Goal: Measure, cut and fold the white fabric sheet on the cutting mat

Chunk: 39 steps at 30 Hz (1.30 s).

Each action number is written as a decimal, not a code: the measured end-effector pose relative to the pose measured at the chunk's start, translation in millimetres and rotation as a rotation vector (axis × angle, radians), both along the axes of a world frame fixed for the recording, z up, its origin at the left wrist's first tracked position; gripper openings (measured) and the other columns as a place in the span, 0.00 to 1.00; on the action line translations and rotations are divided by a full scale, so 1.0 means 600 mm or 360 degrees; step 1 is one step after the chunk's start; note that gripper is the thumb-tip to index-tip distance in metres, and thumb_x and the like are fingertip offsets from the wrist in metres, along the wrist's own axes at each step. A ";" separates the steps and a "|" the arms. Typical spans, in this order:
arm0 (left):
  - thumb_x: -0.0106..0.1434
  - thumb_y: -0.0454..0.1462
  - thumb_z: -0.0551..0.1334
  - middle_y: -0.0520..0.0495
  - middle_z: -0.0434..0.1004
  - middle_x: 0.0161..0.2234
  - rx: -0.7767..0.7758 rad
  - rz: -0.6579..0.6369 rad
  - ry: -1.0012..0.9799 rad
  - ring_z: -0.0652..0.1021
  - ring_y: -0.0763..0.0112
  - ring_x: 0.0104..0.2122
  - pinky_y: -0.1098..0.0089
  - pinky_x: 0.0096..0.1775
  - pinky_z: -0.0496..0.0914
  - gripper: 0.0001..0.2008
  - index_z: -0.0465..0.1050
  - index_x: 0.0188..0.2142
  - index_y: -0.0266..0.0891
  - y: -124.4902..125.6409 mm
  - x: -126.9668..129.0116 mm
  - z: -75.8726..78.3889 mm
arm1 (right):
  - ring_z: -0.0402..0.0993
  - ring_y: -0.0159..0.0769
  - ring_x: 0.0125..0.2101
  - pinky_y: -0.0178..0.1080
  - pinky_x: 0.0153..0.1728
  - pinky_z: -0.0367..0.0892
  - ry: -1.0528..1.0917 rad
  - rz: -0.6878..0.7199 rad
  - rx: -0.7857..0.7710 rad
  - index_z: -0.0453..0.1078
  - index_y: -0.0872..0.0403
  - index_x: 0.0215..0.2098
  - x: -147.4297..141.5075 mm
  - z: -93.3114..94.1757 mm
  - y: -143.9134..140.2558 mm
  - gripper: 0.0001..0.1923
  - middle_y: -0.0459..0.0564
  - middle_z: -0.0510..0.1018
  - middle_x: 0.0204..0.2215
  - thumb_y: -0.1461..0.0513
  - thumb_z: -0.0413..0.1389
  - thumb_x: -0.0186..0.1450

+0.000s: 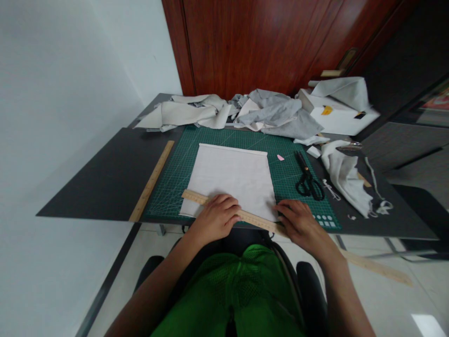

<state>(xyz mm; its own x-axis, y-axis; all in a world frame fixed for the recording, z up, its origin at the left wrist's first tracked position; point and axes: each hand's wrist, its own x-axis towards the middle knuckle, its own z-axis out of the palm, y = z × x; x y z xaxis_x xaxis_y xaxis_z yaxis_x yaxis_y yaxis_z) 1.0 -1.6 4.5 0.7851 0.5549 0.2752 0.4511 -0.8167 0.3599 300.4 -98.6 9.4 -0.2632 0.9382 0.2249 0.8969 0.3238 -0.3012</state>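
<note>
A pale rectangular cloth (233, 175) lies flat on the green cutting mat (164, 192), with a narrow folded strip along its far edge. Across its near part runs a long wooden ruler (257, 221), slanting down to the right and out past the table edge. My left hand (220, 216) is closed over the ruler near the middle of the cloth, fingers bent together. At the cloth's near right corner my right hand (300, 220) is bent over the ruler. Its fingertips reach the cloth's edge; the palm side is hidden.
Black scissors (307, 180) lie right of the cloth, near a small pink piece (280, 157). Another wooden ruler (152, 180) lies along the mat's left side. Crumpled fabric (277, 112) and a white box (336, 112) stand at the back. Cloth scraps (345, 173) lie at right.
</note>
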 end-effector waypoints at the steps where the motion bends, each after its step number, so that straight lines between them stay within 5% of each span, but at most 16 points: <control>1: 0.71 0.39 0.62 0.48 0.79 0.48 -0.0027 -0.0002 -0.0016 0.74 0.59 0.53 0.55 0.58 0.68 0.08 0.77 0.48 0.43 0.001 0.000 -0.001 | 0.71 0.49 0.53 0.54 0.53 0.68 0.0018 -0.0031 -0.0026 0.73 0.52 0.55 0.003 0.001 -0.006 0.15 0.58 0.75 0.52 0.63 0.52 0.72; 9: 0.69 0.36 0.64 0.48 0.78 0.48 -0.0142 -0.0049 -0.0164 0.73 0.61 0.53 0.57 0.59 0.68 0.09 0.78 0.49 0.44 0.009 -0.002 -0.013 | 0.75 0.53 0.49 0.54 0.46 0.74 -0.0196 -0.0237 0.0021 0.71 0.48 0.57 0.027 -0.019 -0.107 0.28 0.58 0.74 0.51 0.49 0.66 0.62; 14: 0.69 0.37 0.64 0.49 0.79 0.49 -0.0107 -0.0041 -0.0128 0.73 0.60 0.54 0.56 0.60 0.66 0.09 0.77 0.48 0.44 0.006 -0.001 -0.011 | 0.80 0.46 0.34 0.46 0.34 0.75 -0.0474 -0.0249 0.0145 0.68 0.50 0.57 0.048 -0.072 -0.175 0.17 0.55 0.81 0.40 0.60 0.54 0.71; 17: 0.70 0.38 0.63 0.48 0.78 0.50 -0.0054 -0.0030 -0.0060 0.73 0.59 0.55 0.54 0.59 0.66 0.09 0.77 0.48 0.44 0.002 -0.001 -0.004 | 0.78 0.41 0.25 0.42 0.26 0.71 -0.0508 -0.0210 0.0123 0.68 0.52 0.58 0.072 -0.075 -0.185 0.18 0.50 0.84 0.35 0.55 0.54 0.73; 25: 0.71 0.44 0.62 0.46 0.77 0.51 0.0026 0.0107 -0.0037 0.75 0.56 0.52 0.52 0.56 0.70 0.14 0.72 0.54 0.44 -0.001 0.001 -0.001 | 0.78 0.47 0.36 0.46 0.38 0.70 -0.0451 -0.0203 0.0228 0.75 0.54 0.49 0.105 0.011 -0.079 0.22 0.54 0.80 0.35 0.46 0.55 0.71; 31: 0.72 0.43 0.60 0.39 0.71 0.61 0.0187 0.0240 -0.0019 0.68 0.52 0.64 0.50 0.63 0.65 0.20 0.68 0.61 0.40 -0.004 0.001 -0.015 | 0.75 0.46 0.38 0.47 0.40 0.70 -0.0282 -0.0205 0.0119 0.77 0.55 0.46 0.104 -0.002 0.000 0.17 0.54 0.76 0.35 0.51 0.57 0.71; 39: 0.71 0.42 0.63 0.44 0.64 0.68 0.0270 -0.0001 0.0021 0.56 0.53 0.72 0.46 0.70 0.56 0.20 0.68 0.61 0.45 -0.008 -0.004 -0.008 | 0.75 0.48 0.48 0.53 0.51 0.72 0.0163 -0.0258 0.0063 0.76 0.55 0.52 0.099 -0.025 0.018 0.16 0.57 0.75 0.47 0.56 0.60 0.69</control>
<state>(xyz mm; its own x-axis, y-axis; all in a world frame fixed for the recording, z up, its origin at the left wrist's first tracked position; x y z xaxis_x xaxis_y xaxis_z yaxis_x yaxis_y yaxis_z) -1.2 -6.3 -0.6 0.7896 0.5006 0.3549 0.4541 -0.8657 0.2108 359.9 -87.8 -5.5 -0.0829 0.9563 0.2803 0.9037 0.1907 -0.3833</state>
